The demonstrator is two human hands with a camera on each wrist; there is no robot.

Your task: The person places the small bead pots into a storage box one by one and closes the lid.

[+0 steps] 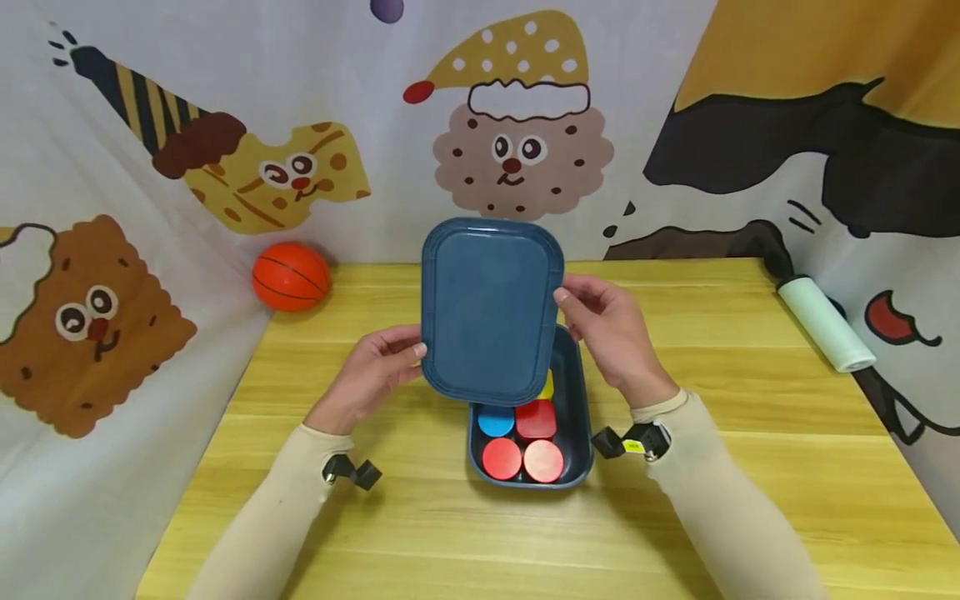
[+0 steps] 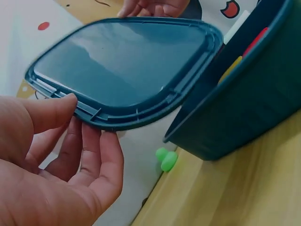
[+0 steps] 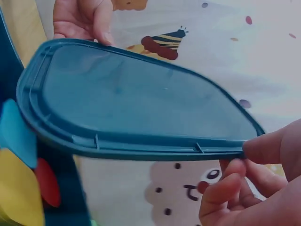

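A dark blue rectangular lid (image 1: 491, 312) with rounded corners is held up, tilted, above a matching box (image 1: 579, 417). My left hand (image 1: 375, 367) pinches the lid's left edge between thumb and fingers. On the opposite edge, my right hand (image 1: 611, 329) pinches it higher up. Inside the box lie several round-topped pieces: two red ones (image 1: 502, 458), a pale pink one (image 1: 543, 461), a blue one (image 1: 497, 420) and a yellow one (image 1: 547, 385). The lid hides the far part of the box in the head view. Its ridged rim (image 2: 136, 115) shows in the left wrist view.
An orange ball (image 1: 291, 277) sits at the table's back left corner. At the right edge lies a pale green cylinder (image 1: 827, 325). A small bright green object (image 2: 167, 158) appears beyond the box. A printed cloth (image 1: 300, 50) hangs behind the wooden table (image 1: 750, 375).
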